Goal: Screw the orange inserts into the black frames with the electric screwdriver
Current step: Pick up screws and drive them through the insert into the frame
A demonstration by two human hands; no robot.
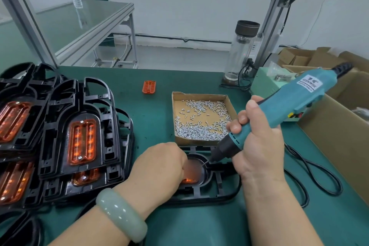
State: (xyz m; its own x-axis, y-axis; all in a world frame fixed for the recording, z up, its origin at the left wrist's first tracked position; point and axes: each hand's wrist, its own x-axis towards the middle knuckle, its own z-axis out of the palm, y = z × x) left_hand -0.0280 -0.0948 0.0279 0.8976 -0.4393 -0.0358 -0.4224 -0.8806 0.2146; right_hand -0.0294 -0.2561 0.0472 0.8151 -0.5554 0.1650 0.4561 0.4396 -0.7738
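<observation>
Pinning the orange insert (188, 180) into its seat, my left hand (159, 168) is curled over it with the fingers bent down onto the plastic. Most of the insert is hidden under my knuckles, and I cannot tell whether I also hold a screw. It sits in the black frame (218, 186), which lies flat on the green mat (159, 106) right in front of me.

The insert looks thin, light and glossy, so I judge it will slide or lift if the bit pushes off-centre. It is best held by pressing on its flat middle, away from the screw holes at either end. The frame is stiff but open and ribbed, and probably light enough to skate on the mat, so my weight has to keep it down.

My right hand (257, 146) is wrapped tight around the electric screwdriver (299, 98), which comes in at a slant from two o'clock with its bit at the insert's far end.

- **Twelve o'clock of the frame:** the cardboard tray (199, 94) of loose screws.
- **Eleven o'clock, further off:** a spare insert (149, 86).
- **Nine o'clock:** the stack of finished frames (79, 136).
- **Three o'clock:** the tool's cable (319, 175) loops beside open cartons (339, 136).
</observation>
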